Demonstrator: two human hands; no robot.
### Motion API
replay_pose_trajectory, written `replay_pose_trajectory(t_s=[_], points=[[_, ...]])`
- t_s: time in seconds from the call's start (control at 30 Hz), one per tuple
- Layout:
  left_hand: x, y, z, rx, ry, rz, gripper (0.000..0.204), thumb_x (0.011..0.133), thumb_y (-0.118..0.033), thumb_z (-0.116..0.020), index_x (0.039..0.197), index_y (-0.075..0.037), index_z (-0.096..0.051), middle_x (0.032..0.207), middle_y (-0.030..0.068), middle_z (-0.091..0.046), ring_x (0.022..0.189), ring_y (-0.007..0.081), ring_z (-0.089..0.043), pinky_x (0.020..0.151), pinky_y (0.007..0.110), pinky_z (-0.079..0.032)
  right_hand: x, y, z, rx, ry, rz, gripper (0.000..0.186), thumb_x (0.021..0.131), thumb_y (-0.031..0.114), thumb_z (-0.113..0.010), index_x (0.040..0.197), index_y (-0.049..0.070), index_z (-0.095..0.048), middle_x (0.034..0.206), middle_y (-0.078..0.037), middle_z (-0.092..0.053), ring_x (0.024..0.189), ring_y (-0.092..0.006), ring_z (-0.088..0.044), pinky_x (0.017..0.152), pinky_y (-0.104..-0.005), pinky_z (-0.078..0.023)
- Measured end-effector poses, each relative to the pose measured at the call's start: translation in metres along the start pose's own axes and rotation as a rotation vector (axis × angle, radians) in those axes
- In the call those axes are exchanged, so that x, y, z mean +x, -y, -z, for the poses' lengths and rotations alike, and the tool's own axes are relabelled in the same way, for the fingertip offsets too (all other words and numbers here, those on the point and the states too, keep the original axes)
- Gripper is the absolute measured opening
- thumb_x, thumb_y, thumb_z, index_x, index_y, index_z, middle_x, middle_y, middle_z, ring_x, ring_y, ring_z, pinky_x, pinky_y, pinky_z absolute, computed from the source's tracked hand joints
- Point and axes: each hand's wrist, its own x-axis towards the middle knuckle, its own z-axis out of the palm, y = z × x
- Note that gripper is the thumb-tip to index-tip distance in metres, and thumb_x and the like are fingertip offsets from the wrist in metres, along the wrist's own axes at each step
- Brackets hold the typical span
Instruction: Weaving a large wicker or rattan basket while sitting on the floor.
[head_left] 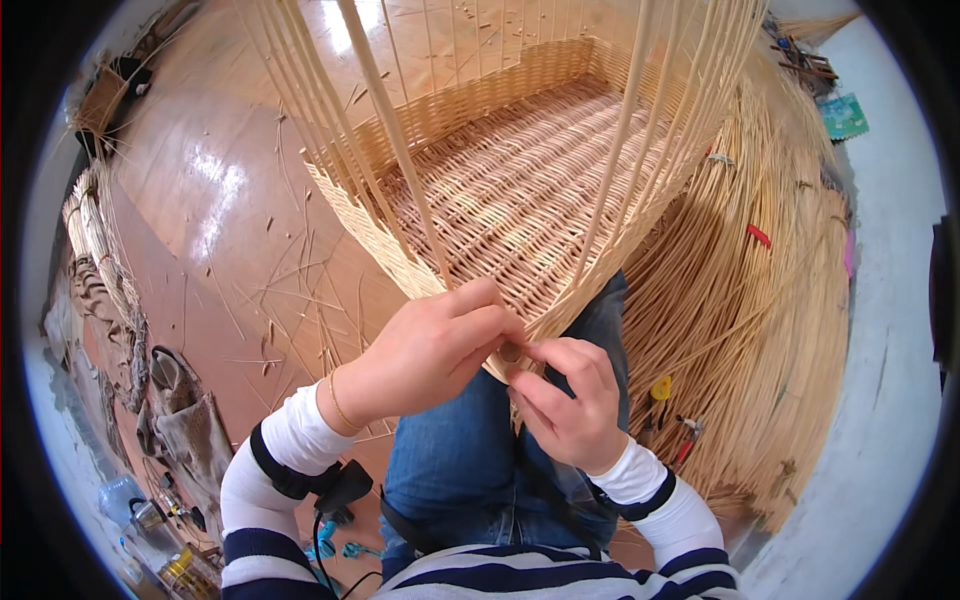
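A large wicker basket (375, 238), unfinished, rests tilted over my lap with its near corner toward me. Its low woven wall is pale yellow, and its floor (520, 190) is a browner weave. Tall upright stakes (395, 135) rise from the wall all round. My left hand (445, 340) is closed on the near corner, fingers curled over the rim. Just right of it, my right hand (572, 400) pinches at the same corner from the outside. Between the fingertips shows a small round tan end; whether a loose strand is held there is hidden.
Bundles of long wicker rods (770, 330) lie on the right, with a red-handled tool (688, 440) and a yellow item (661, 388) among them. Loose offcuts (310, 290) litter the floor at left. A grey-brown cloth bag (185, 420) and a clear bottle (120, 498) sit farther left.
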Motion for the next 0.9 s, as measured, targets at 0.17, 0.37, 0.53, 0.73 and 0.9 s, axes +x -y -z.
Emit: replay_pose_trajectory(t_s=[0.17,0.37,0.53,0.73,0.9], points=[[0.003,-0.004,0.007,-0.007,0.09,0.031,0.024,0.08,0.008,-0.062,0.102,-0.003,-0.062,0.093,0.0111,-0.056,0.082,0.0279,-0.06,0.071,0.034,-0.051,0.0,-0.003,0.003,-0.006,0.016,0.012,0.034,0.072,0.006,-0.076,0.104,0.01,-0.065,0.109,-0.007,-0.061,0.096,-0.0244,-0.059,0.08,-0.0357,-0.048],[0.003,-0.006,0.014,-0.115,0.133,0.053,0.028,0.079,0.005,-0.066,0.105,-0.003,-0.062,0.098,0.0103,-0.057,0.086,0.027,-0.061,0.075,0.034,-0.051,-0.004,-0.006,0.0,0.032,-0.006,0.031,0.035,0.069,0.001,-0.076,0.102,0.007,-0.064,0.104,-0.009,-0.063,0.094,-0.0273,-0.061,0.078,-0.0373,-0.05],[0.006,-0.004,0.011,-0.066,0.132,0.004,0.026,0.078,0.004,-0.069,0.102,-0.002,-0.063,0.102,0.0108,-0.059,0.087,0.0271,-0.062,0.073,0.034,-0.052,-0.012,-0.006,-0.008,0.287,-0.103,-0.177,0.025,0.077,0.003,-0.073,0.1,0.006,-0.065,0.103,-0.008,-0.065,0.095,-0.0251,-0.06,0.08,-0.0353,-0.049],[0.004,-0.013,0.005,-0.05,0.088,0.091,0.027,0.075,0.003,-0.07,0.101,-0.002,-0.063,0.101,0.0106,-0.06,0.083,0.0239,-0.063,0.068,0.032,-0.053,-0.007,-0.003,-0.012,0.613,-0.146,-0.614,0.02,0.081,0.005,-0.072,0.099,0.003,-0.063,0.098,-0.008,-0.065,0.086,-0.0196,-0.06,0.076,-0.028,-0.047],[0.003,-0.018,-0.005,-0.056,0.018,0.208,0.024,0.073,0.003,-0.069,0.095,-0.003,-0.063,0.099,0.0097,-0.06,0.08,0.0187,-0.062,0.061,0.027,-0.05,0.01,-0.008,-0.003,0.934,-0.078,-0.983,0.018,0.088,0.01,-0.069,0.101,0.0,-0.061,0.086,0.0,-0.061,0.079,-0.0067,-0.054,0.073,-0.0235,-0.046]])
